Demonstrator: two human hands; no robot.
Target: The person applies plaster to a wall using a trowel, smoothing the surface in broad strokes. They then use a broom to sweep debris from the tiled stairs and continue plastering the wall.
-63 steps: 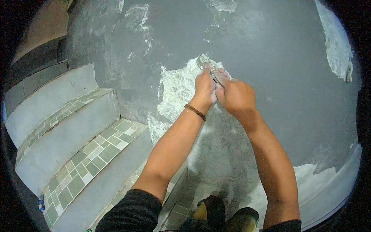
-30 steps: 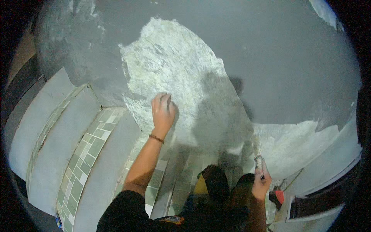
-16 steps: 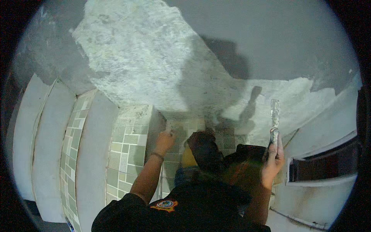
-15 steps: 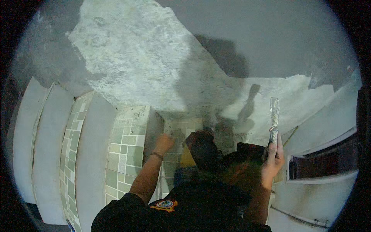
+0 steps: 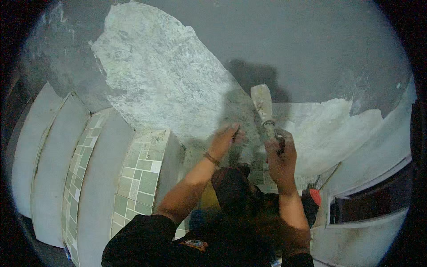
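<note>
My right hand (image 5: 282,151) is wrapped round the handle of a putty knife (image 5: 262,102). Its broad pale blade points upward, smeared with whitish material. To its left is my left hand (image 5: 223,141), raised in front of the wall with the fingers curled and pressed together; whether anything small is in them is hidden. A bracelet sits on that wrist. Behind both hands rises a grey wall (image 5: 329,49) with a large whitish, rough patch (image 5: 155,71). My shadow falls across the patch. The putty knife stands apart from my left hand.
Steps with grey sides and green-and-white tiled faces (image 5: 135,178) climb on the left. A dark framed opening (image 5: 373,196) is set in the pale wall at the right. Below my right arm shows a red-and-black thing (image 5: 315,196), which I cannot make out.
My left hand has come up and to the right. My right hand has moved left with the putty knife, whose blade now shows its broad face. Both hands are closer together.
</note>
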